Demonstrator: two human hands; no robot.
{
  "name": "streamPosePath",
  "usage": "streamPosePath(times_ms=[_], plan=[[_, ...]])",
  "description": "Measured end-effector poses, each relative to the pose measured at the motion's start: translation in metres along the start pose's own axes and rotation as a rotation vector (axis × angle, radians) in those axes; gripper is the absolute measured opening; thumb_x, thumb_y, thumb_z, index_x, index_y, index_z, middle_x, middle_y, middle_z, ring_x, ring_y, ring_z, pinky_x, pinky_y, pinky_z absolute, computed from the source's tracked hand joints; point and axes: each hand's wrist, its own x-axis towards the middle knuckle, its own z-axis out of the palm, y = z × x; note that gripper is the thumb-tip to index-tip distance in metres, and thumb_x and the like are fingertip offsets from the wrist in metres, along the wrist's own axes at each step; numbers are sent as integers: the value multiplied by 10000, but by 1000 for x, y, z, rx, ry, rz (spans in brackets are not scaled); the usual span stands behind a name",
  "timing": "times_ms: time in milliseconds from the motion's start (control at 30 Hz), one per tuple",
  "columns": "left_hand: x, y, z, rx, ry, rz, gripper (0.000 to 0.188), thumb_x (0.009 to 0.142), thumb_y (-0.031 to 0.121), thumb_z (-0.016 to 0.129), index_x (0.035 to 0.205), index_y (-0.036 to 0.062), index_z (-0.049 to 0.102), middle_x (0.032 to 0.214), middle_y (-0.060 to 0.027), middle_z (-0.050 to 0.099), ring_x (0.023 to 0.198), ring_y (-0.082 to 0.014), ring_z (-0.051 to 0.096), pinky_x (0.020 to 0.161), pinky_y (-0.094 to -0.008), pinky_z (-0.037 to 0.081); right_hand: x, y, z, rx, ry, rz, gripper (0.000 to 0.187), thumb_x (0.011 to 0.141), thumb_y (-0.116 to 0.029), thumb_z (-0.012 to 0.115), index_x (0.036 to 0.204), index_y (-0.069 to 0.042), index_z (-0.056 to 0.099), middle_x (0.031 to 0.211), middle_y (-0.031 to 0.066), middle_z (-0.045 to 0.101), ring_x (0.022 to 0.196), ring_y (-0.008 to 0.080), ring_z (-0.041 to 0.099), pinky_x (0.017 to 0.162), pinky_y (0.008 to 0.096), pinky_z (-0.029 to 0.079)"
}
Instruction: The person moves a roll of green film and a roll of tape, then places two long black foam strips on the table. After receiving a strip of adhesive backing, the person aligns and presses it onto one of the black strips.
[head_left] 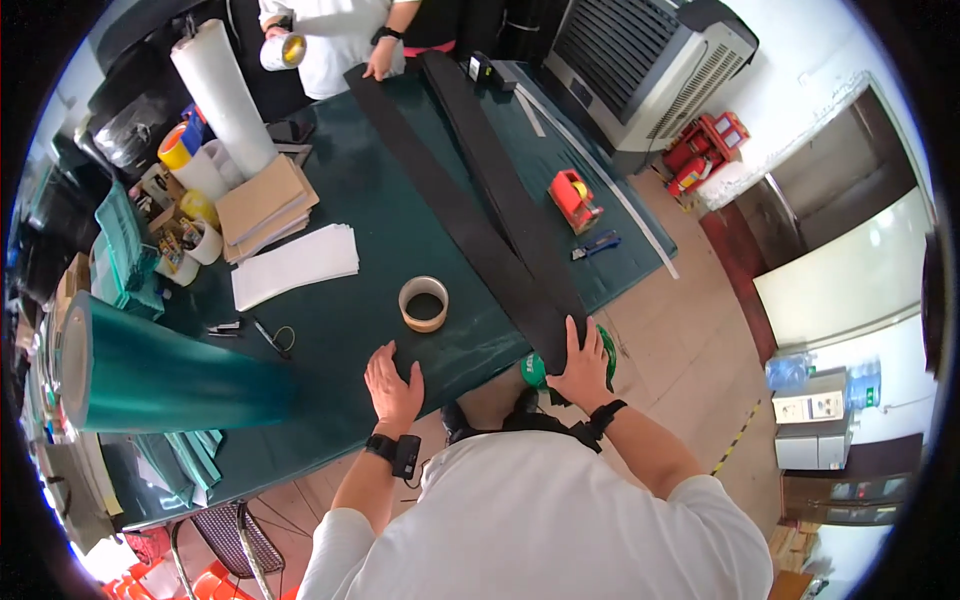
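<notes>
Apparently to keep it steady, the long, flat black strip (545,300) is held at the dark-green counter's (350,160) near edge by the right grip (583,370), while the left grip (394,388) is spread empty.

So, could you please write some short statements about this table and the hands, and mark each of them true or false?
1. The right hand touches the black strips at their near end. True.
2. The left hand holds the tape roll. False: the tape roll lies on the table, apart from the left hand.
3. The red tape dispenser is to the right of the black strips. True.
4. The white paper lies to the right of the tape roll. False: it lies to the left.
</notes>
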Motion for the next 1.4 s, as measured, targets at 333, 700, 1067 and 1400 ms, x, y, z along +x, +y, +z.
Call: streamPosePath(times_ms=[333,700,1067,1400], plan=[[-1,2,0,11,15,5,530,832,130,718,1311,34,512,1240,-149,601,1198,-337,539,1055,-458,396,6,47,4,14,29,-35,1135,641,-233,841,1583,-185,209,1547,275,257,1432,467,269,1161,593,238],[-1,6,6,110,31,31,538,836,145,705,1322,32,503,1220,-140,604,1200,-333,535,1046,-468,392,30,35,28,56,242,-716,969,645,-225,831,1514,-210,404,1519,185,376,1428,414,312,1172,598,212],[3,10,14,164,51,-10,544,820,152,712,1312,38,509,1217,-152,602,1175,-348,545,1028,-472,406,-17,105,2,54,35,-267,1068,649,-297,872,1558,-228,316,1570,264,231,1449,475,231,1131,632,251],[-50,113,27,12,-178,255,712,754,273,812,1370,77,513,1389,-183,524,1320,-388,464,1124,-510,343,-28,132,-1,249,179,-267,916,742,-250,806,1535,-171,353,1560,261,271,1411,503,283,1112,630,283]])
